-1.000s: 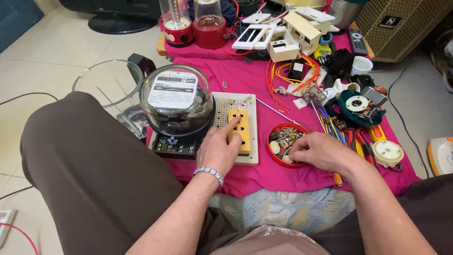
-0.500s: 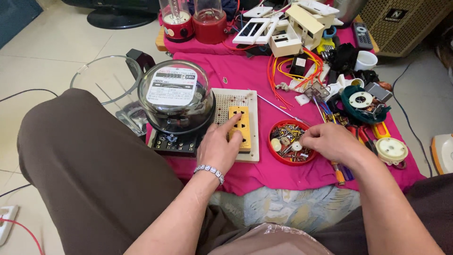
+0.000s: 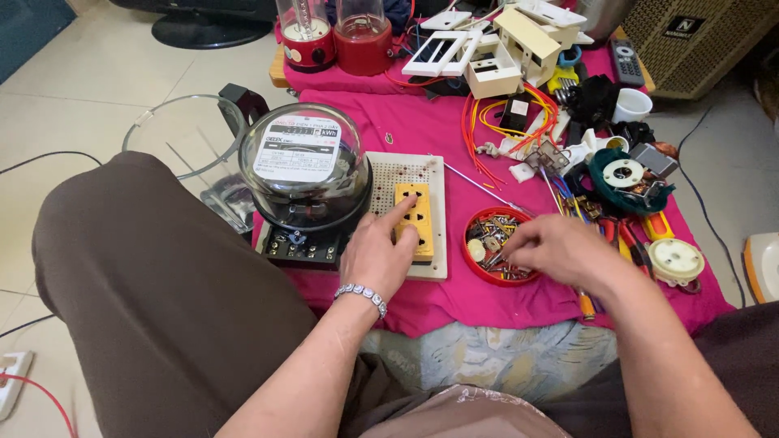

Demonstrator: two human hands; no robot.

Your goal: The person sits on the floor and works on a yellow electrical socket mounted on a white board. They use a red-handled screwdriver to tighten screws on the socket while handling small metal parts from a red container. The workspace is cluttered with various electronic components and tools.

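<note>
The left hand (image 3: 375,255) rests spread on the yellow socket block (image 3: 412,221), which is mounted on a white perforated board (image 3: 406,174), index finger pressing its top. Just right of the board, the right hand (image 3: 560,250) dips pinched fingertips into a red dish of small parts (image 3: 485,239); what they grip, I cannot tell. A glass-domed meter (image 3: 304,166) stands left.

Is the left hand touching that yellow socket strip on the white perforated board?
Touching. The head view shows the left hand lying over the yellow socket strip, its forefinger pressed on the strip's top socket, no gap visible.
</note>
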